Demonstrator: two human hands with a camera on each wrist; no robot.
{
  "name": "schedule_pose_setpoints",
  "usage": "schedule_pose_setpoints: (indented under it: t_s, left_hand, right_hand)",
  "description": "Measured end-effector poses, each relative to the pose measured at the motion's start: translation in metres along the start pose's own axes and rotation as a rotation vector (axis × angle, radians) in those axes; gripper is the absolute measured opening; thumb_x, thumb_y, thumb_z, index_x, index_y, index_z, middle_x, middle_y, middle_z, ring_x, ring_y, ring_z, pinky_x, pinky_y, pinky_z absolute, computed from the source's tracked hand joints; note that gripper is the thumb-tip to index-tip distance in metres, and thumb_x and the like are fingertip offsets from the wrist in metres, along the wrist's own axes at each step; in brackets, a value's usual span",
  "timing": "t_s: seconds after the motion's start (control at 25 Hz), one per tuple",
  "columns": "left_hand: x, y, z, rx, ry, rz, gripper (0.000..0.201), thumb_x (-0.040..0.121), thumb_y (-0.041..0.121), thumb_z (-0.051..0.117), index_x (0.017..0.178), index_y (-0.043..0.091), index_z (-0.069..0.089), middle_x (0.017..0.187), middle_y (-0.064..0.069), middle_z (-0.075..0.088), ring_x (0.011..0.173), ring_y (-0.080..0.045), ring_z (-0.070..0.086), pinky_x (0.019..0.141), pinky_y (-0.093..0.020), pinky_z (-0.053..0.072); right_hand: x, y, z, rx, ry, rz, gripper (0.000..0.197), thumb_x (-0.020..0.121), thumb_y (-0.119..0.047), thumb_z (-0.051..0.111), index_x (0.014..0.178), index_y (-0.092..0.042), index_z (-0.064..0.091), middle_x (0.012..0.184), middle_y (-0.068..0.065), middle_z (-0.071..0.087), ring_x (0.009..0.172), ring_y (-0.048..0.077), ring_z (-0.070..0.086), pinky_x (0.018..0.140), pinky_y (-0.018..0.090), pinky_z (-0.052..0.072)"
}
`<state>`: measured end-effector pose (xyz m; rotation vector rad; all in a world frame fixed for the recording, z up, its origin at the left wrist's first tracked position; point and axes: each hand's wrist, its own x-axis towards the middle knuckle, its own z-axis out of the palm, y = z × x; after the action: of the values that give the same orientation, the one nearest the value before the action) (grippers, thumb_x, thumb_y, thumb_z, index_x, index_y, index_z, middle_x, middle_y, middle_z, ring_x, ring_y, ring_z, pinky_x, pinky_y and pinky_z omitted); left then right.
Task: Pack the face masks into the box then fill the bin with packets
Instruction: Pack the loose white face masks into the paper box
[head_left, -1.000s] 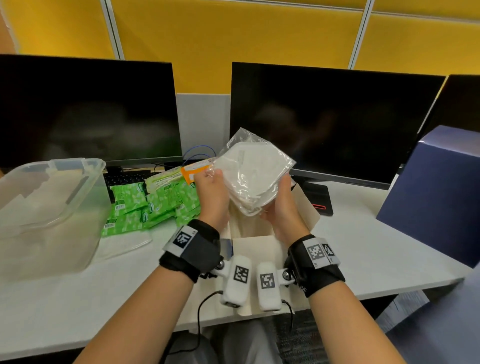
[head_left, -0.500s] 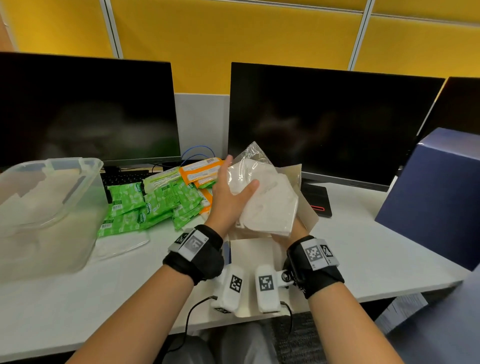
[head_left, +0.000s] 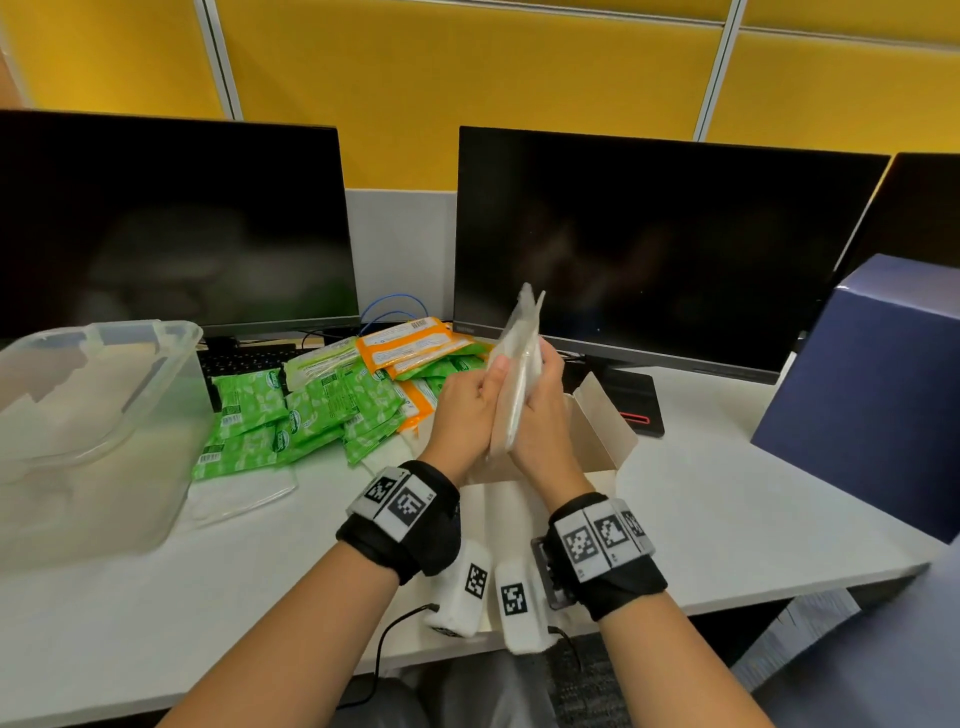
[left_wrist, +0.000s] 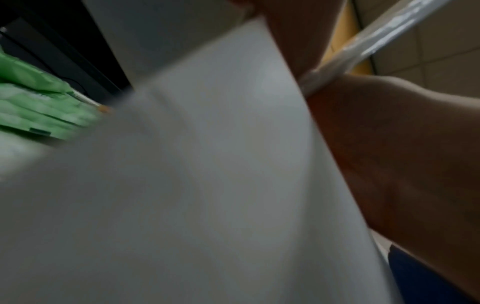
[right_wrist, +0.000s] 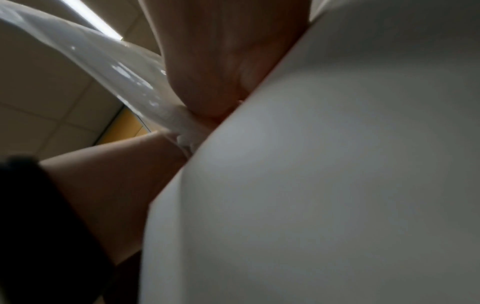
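Your two wrist views are nearly filled by the blurred white box wall (left_wrist: 207, 185), so they show little of your fingers. In the head view your left hand (head_left: 465, 410) and right hand (head_left: 540, 415) press together on the bagged face masks (head_left: 514, 374), with thumb and fingers curled round the pack from both sides. The pack stands on its edge, just above the open white box (head_left: 602, 431), and its lower end is hidden between your palms. The inside of the box is hidden behind your hands.

One second ago you held the pack with its flat side toward you; half a second ago the left hand lay over its face. Now it is turned edge-on and sits lower, nearer the box.

Left of the box lie the green packets (head_left: 311, 415), and behind them the orange packets (head_left: 410, 348); one clear bag (head_left: 244, 493) lies in front of the green pile. Further left of the box stands the clear plastic bin (head_left: 104, 415), whose left part is cut off. Right of the box is a dark blue carton (head_left: 872, 384). Behind the box stand the dark monitors (head_left: 649, 244).
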<state>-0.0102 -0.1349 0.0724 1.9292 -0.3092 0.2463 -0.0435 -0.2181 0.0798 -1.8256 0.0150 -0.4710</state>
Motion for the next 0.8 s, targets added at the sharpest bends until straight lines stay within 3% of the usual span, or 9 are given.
schedule_pose_setpoints:
  t_s: [0.04, 0.12, 0.16, 0.24, 0.32, 0.44, 0.56, 0.68, 0.8]
  left_hand:
    - [-0.001, 0.001, -0.002, -0.008, -0.023, -0.010, 0.039, 0.100, 0.023, 0.047, 0.062, 0.023, 0.054, 0.063, 0.003, 0.055, 0.051, 0.007, 0.055, 0.050, -0.006, 0.037]
    - [0.001, -0.001, -0.003, -0.013, -0.056, -0.021, 0.038, 0.102, 0.022, 0.043, 0.068, 0.015, 0.060, 0.066, 0.000, 0.058, 0.055, 0.007, 0.056, 0.054, -0.007, 0.040]
    - [0.002, 0.000, -0.004, -0.034, -0.065, -0.027, 0.040, 0.102, 0.029, 0.039, 0.079, 0.009, 0.064, 0.075, -0.005, 0.062, 0.066, 0.002, 0.060, 0.064, -0.014, 0.047]
    - [0.007, -0.004, -0.004, -0.138, -0.038, -0.130, 0.048, 0.102, 0.041, 0.030, 0.105, 0.006, 0.064, 0.098, -0.010, 0.067, 0.091, -0.018, 0.064, 0.084, -0.036, 0.053]
    - [0.013, -0.011, -0.005, -0.405, 0.042, -0.282, 0.046, 0.100, 0.037, 0.030, 0.114, 0.008, 0.063, 0.111, -0.013, 0.068, 0.103, -0.029, 0.065, 0.095, -0.052, 0.051]
    - [0.018, -0.009, -0.012, -0.864, 0.180, -0.480, 0.038, 0.103, 0.024, 0.034, 0.127, 0.010, 0.059, 0.124, -0.010, 0.066, 0.112, -0.029, 0.063, 0.101, -0.048, 0.048]
    - [0.019, -0.006, -0.017, -1.012, 0.218, -0.542, 0.036, 0.104, 0.020, 0.036, 0.133, 0.007, 0.054, 0.130, -0.013, 0.061, 0.116, -0.031, 0.061, 0.101, -0.044, 0.048]
    - [0.019, -0.008, -0.017, -1.046, 0.227, -0.543, 0.035, 0.103, 0.016, 0.041, 0.133, 0.005, 0.054, 0.132, -0.014, 0.060, 0.117, -0.031, 0.060, 0.103, -0.045, 0.047]
    - [0.017, -0.010, -0.017, -1.050, 0.225, -0.546, 0.036, 0.103, 0.018, 0.038, 0.134, 0.004, 0.052, 0.133, -0.012, 0.059, 0.117, -0.030, 0.059, 0.105, -0.045, 0.045]
  right_hand:
    - [-0.002, -0.002, 0.003, -0.037, 0.004, -0.034, 0.064, 0.093, -0.028, 0.060, 0.144, -0.024, 0.023, 0.129, -0.002, 0.043, 0.108, 0.007, 0.049, 0.086, 0.017, 0.048]
    - [-0.006, -0.006, 0.003, -0.076, -0.010, -0.056, 0.055, 0.094, -0.025, 0.058, 0.142, -0.020, 0.031, 0.125, -0.004, 0.042, 0.102, 0.000, 0.048, 0.088, 0.016, 0.046]
    - [-0.007, -0.006, -0.001, -0.040, -0.028, -0.055, 0.047, 0.095, -0.018, 0.057, 0.138, -0.015, 0.038, 0.118, -0.005, 0.045, 0.093, -0.004, 0.049, 0.086, 0.014, 0.048]
    - [-0.012, 0.001, -0.013, 0.149, -0.010, -0.009, 0.032, 0.094, 0.000, 0.053, 0.123, -0.013, 0.051, 0.107, -0.007, 0.053, 0.082, -0.007, 0.055, 0.089, 0.025, 0.052]
    - [-0.013, 0.006, -0.023, 0.274, 0.216, 0.068, 0.028, 0.092, -0.003, 0.055, 0.115, -0.018, 0.055, 0.103, -0.006, 0.061, 0.090, 0.004, 0.061, 0.088, 0.038, 0.054]
    - [-0.009, -0.003, -0.040, 0.163, 0.439, 0.056, 0.032, 0.085, -0.017, 0.060, 0.115, -0.021, 0.051, 0.106, 0.000, 0.062, 0.097, 0.020, 0.062, 0.080, 0.037, 0.055]
    - [-0.006, -0.015, -0.065, -0.319, 0.166, -0.020, 0.036, 0.085, -0.019, 0.059, 0.118, -0.023, 0.047, 0.106, 0.003, 0.060, 0.094, 0.023, 0.060, 0.072, 0.032, 0.054]
    - [0.001, -0.022, -0.073, -0.728, -0.208, 0.101, 0.040, 0.086, -0.020, 0.057, 0.124, -0.023, 0.050, 0.111, 0.005, 0.060, 0.097, 0.024, 0.058, 0.082, 0.037, 0.053]
    - [0.008, -0.021, -0.055, -0.984, -0.581, 0.160, 0.042, 0.090, -0.017, 0.054, 0.132, -0.016, 0.048, 0.126, 0.007, 0.055, 0.112, 0.024, 0.054, 0.090, 0.031, 0.044]
